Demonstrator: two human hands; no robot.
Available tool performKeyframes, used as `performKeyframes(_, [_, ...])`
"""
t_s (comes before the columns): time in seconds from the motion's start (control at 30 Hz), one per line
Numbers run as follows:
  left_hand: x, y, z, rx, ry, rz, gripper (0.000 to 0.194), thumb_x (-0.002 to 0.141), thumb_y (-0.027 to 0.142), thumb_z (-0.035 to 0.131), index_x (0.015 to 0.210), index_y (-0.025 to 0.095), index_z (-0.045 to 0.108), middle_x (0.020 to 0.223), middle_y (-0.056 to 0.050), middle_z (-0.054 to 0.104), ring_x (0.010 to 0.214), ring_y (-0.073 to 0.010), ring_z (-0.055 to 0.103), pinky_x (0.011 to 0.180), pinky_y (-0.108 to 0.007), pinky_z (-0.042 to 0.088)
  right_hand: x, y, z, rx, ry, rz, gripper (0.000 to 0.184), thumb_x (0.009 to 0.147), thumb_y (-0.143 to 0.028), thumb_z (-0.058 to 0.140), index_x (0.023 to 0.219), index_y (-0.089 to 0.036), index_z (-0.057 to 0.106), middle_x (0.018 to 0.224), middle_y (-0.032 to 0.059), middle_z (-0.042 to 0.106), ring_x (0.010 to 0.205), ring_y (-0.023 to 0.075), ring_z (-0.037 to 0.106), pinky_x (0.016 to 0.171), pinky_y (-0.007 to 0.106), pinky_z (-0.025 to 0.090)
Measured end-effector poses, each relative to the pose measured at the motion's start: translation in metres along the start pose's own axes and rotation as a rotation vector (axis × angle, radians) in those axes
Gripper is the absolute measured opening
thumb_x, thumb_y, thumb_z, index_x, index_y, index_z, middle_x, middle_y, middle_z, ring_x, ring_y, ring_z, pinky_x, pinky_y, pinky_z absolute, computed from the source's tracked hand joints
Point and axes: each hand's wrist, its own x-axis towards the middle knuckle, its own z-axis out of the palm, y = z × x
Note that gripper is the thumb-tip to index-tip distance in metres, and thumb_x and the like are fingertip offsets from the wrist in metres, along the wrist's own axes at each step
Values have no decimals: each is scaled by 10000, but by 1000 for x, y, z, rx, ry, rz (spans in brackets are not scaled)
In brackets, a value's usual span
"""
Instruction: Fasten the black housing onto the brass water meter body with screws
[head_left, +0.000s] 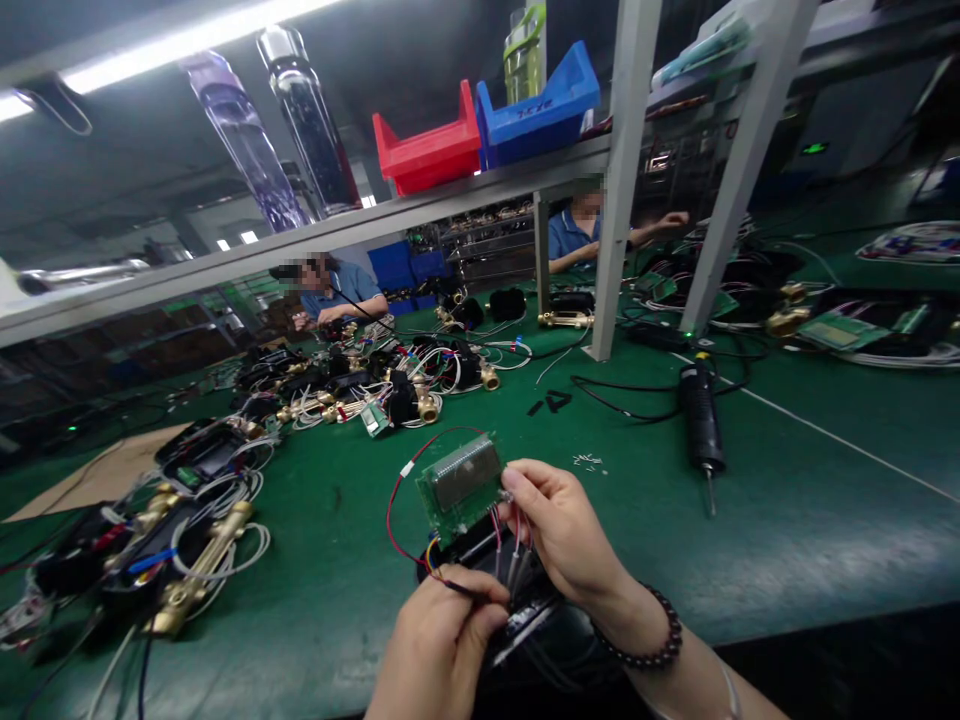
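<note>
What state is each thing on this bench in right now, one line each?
Circuit board: lifted and tilted, held at its edge by the right hand.
Wires: attached to the board, pinched by the left hand.
Black housing: on the mat, under both hands.
Electric screwdriver: lying flat, untouched.
Brass assemblies: lying on the mat at left, wired.
Bins: on the shelf.

Overhead tube light (187,45) glares brightly; green bench (787,500) evenly lit (edges bowed by wide lens), far background dim.
</note>
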Motion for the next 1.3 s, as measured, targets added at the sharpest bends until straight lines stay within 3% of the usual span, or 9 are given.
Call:
performKeyframes(0.27, [-5,7,4,190,-73,-245,136,752,137,680,869,205,674,863,-38,708,826,-214,675,761,-338,567,0,-3,-2,26,-6,17,454,660,-584,756,660,-145,641,500,-10,586,382,52,405,389,176,305])
performKeyframes(0.37, [-7,11,1,181,-98,-298,656,576,284,861,1163,172,589,1118,-132,664,1015,-300,639,852,-442,552,-1,-6,-2,36,-27,37,447,651,-576,763,669,-149,633,509,-8,602,372,55,427,384,173,321])
performKeyframes(0.43, [-7,13,1,158,-195,-260,825,508,306,900,1244,183,549,1182,-155,643,1079,-335,612,909,-498,521,-2,-8,-1,38,-48,48,436,648,-564,770,672,-151,632,503,-8,603,362,59,436,376,170,326])
performKeyframes(0.63, [-2,17,8,210,-247,-224,564,617,120,788,1151,193,626,1107,-133,682,1050,-343,626,915,-563,504,-7,-9,0,26,-83,39,405,691,-537,757,670,-153,629,509,-7,601,371,60,444,381,165,352])
performKeyframes(0.87, [2,18,14,255,-298,-216,706,589,127,829,1243,167,567,1174,-147,663,1103,-352,613,985,-586,458,-6,-1,-1,-22,-95,29,434,725,-575,716,701,-155,610,527,-12,587,379,56,423,389,166,356])
performKeyframes(1.0, [-2,11,19,231,-320,-127,616,654,116,784,1231,173,574,1213,-121,649,1160,-307,590,1018,-492,466,-8,-12,3,-108,-214,35,421,760,-579,684,759,-159,669,549,-11,594,409,76,457,407,184,378])
performKeyframes(1.1, [-6,3,20,143,-188,-69,423,735,115,691,1146,197,633,1131,-87,694,1070,-253,647,945,-380,527,-6,-23,-3,-246,-373,-10,459,751,-617,670,848,-175,746,757,54,687,692,176,625,651,283,510])
performKeyframes(1.2, [-5,-4,14,-23,-63,-240,255,775,164,636,1016,224,697,986,-46,737,962,-223,680,897,-332,535,1,-16,-27,-363,-186,-73,495,734,-658,655,950,-222,745,1044,76,689,1049,250,588,967,374,421])
performKeyframes(1.3, [1,-6,4,-263,-52,-529,181,737,235,640,895,208,722,913,-38,739,899,-225,683,841,-317,537,3,16,-59,-340,172,-32,533,720,-660,658,1028,-226,688,1091,88,668,1076,255,573,995,416,396])
